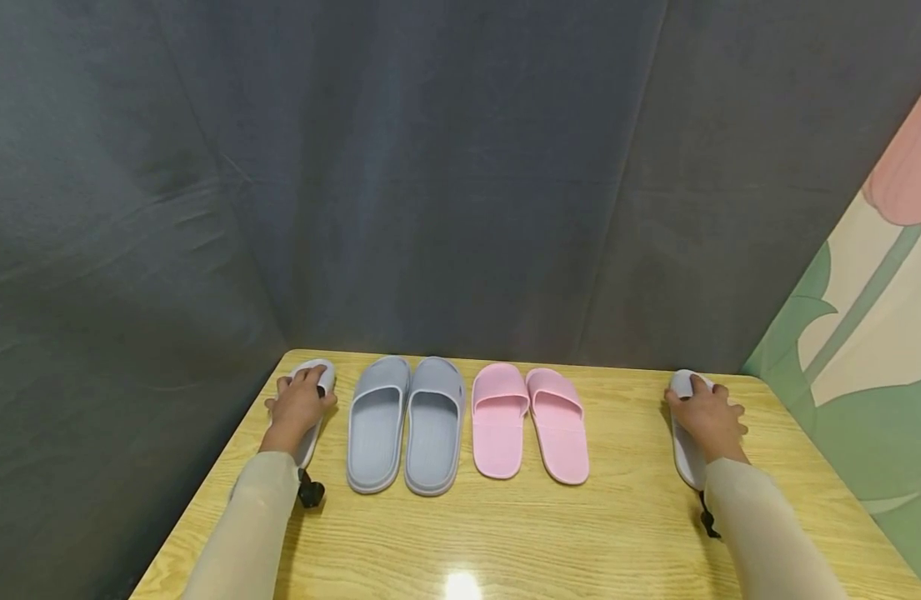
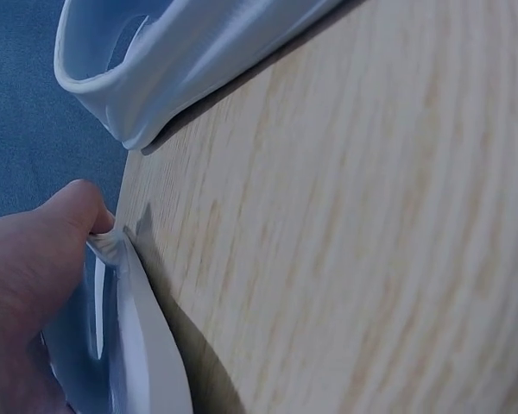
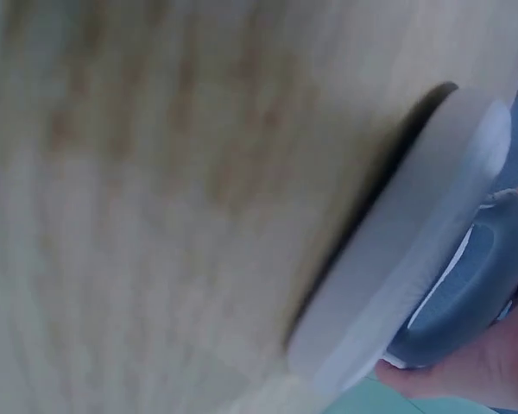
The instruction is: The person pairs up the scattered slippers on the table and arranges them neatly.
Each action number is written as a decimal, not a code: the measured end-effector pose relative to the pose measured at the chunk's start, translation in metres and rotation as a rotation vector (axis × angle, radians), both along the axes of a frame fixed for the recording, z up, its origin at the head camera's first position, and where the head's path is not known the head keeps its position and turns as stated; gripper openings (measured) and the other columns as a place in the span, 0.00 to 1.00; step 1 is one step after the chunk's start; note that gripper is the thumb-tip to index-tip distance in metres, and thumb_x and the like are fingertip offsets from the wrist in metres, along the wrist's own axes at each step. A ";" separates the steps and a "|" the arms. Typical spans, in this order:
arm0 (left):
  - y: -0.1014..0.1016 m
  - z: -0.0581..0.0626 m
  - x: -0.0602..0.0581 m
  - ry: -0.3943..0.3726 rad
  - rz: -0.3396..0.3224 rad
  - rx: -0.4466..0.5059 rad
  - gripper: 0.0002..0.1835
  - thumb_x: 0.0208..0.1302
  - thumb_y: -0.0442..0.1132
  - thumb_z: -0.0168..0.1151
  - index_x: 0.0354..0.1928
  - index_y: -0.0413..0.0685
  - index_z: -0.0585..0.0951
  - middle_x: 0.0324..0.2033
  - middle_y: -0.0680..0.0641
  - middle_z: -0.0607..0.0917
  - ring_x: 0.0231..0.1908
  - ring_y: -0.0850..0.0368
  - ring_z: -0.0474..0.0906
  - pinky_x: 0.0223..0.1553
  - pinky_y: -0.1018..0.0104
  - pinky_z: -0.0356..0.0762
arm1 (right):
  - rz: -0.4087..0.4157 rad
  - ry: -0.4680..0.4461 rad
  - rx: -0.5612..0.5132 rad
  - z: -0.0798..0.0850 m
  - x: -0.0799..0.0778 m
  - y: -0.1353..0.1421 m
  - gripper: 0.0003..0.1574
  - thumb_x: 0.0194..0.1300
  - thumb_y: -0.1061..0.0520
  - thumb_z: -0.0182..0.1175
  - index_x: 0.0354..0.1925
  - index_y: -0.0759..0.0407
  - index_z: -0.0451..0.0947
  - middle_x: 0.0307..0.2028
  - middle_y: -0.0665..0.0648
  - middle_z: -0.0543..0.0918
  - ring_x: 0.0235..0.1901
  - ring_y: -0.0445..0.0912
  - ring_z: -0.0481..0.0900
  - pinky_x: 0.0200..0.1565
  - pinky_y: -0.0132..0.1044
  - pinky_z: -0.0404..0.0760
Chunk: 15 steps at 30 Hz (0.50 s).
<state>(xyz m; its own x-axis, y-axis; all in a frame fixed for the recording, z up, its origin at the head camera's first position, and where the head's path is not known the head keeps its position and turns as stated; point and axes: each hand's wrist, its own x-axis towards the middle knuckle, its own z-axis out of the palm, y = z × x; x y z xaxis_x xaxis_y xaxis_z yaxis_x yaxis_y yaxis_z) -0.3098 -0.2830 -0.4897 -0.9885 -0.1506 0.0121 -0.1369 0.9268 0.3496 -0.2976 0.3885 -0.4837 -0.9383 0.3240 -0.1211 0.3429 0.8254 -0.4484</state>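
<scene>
At the left end of the table, my left hand [image 1: 298, 408] grips a pale grey slipper [image 1: 307, 450] by its strap. The left wrist view shows the thumb curled over the strap's edge and the slipper's side [image 2: 151, 362] close to the wood. Far to the right, my right hand [image 1: 708, 421] holds another pale slipper [image 1: 685, 458] across its strap. In the right wrist view its sole [image 3: 397, 259] looks pale and its strap [image 3: 466, 302] darker grey. The hands cover much of both slippers.
Two grey-blue slippers [image 1: 373, 446] stand side by side on the wooden table [image 1: 580, 542], right of my left hand. Beside them lies a pink pair [image 1: 498, 446], toes toward the back. A dark curtain [image 1: 460, 183] hangs behind; a flower-patterned wall [image 1: 880, 417] borders the right.
</scene>
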 end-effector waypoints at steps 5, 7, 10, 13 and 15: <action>0.000 0.000 -0.002 -0.013 -0.016 0.003 0.36 0.69 0.49 0.56 0.77 0.53 0.60 0.73 0.34 0.61 0.69 0.26 0.50 0.54 0.19 0.56 | -0.010 -0.008 0.032 0.000 -0.001 -0.002 0.49 0.74 0.37 0.42 0.77 0.67 0.46 0.67 0.87 0.46 0.58 0.89 0.51 0.50 0.82 0.56; 0.000 0.000 -0.003 -0.016 -0.022 0.008 0.36 0.70 0.49 0.56 0.77 0.53 0.59 0.74 0.35 0.60 0.69 0.26 0.50 0.54 0.19 0.56 | -0.012 -0.009 0.039 0.000 0.000 -0.004 0.48 0.74 0.37 0.42 0.76 0.67 0.46 0.66 0.87 0.47 0.57 0.90 0.51 0.50 0.82 0.56; -0.001 0.000 -0.004 -0.024 -0.025 0.021 0.37 0.70 0.49 0.56 0.77 0.53 0.59 0.74 0.35 0.60 0.69 0.26 0.49 0.54 0.19 0.57 | -0.011 -0.008 0.044 -0.001 0.001 -0.006 0.49 0.74 0.36 0.42 0.76 0.67 0.47 0.66 0.88 0.48 0.57 0.91 0.51 0.51 0.84 0.55; -0.002 0.000 -0.004 -0.033 -0.023 0.034 0.37 0.69 0.48 0.57 0.78 0.53 0.59 0.73 0.35 0.59 0.69 0.26 0.49 0.53 0.19 0.57 | -0.008 -0.009 0.048 -0.003 -0.001 -0.006 0.51 0.74 0.33 0.44 0.76 0.67 0.47 0.67 0.87 0.48 0.58 0.91 0.50 0.52 0.84 0.53; -0.003 0.000 -0.003 -0.030 -0.022 0.038 0.37 0.69 0.47 0.57 0.77 0.53 0.59 0.73 0.34 0.59 0.69 0.26 0.49 0.53 0.19 0.57 | -0.013 -0.015 0.047 -0.003 -0.003 -0.006 0.53 0.73 0.32 0.45 0.77 0.66 0.47 0.67 0.87 0.47 0.59 0.91 0.49 0.53 0.84 0.53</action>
